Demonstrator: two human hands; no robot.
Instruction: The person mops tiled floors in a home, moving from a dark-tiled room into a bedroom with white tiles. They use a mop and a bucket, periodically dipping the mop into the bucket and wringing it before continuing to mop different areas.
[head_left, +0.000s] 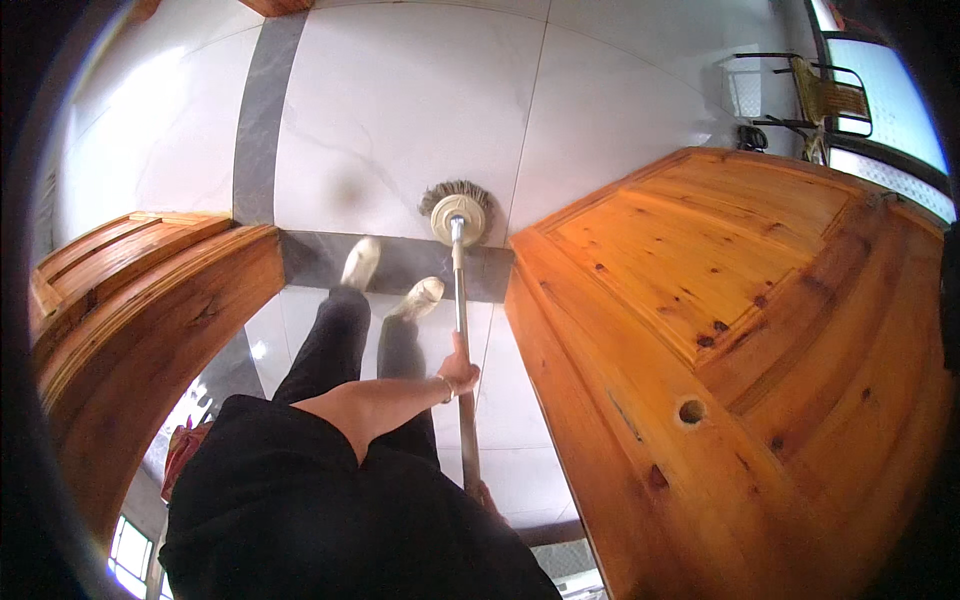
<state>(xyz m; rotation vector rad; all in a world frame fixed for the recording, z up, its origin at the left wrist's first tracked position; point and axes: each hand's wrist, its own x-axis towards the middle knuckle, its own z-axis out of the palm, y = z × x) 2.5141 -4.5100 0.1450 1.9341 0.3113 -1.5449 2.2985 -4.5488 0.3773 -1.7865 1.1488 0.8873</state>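
Observation:
A spin mop with a round cream plastic disc (454, 217) and a fringe of grey strands (454, 187) lies against the floor at the doorway. Its long metal handle (460, 300) runs back towards my body. My left hand (459, 369), with a bracelet at the wrist, is wrapped around the middle of the handle, its thumb lying along it. Further down, my right hand (491, 501) is at the handle's lower part; my dark clothing hides most of that hand. The strands spread over white tile just beyond a dark stone strip (322, 259).
A wooden door (720, 300) with a round hole stands close on the right. On the left is a wooden door frame (165, 315). A chair (829, 97) stands at the far right. My light shoes (362, 262) are at the dark strip. A red bag (184, 454) sits at lower left.

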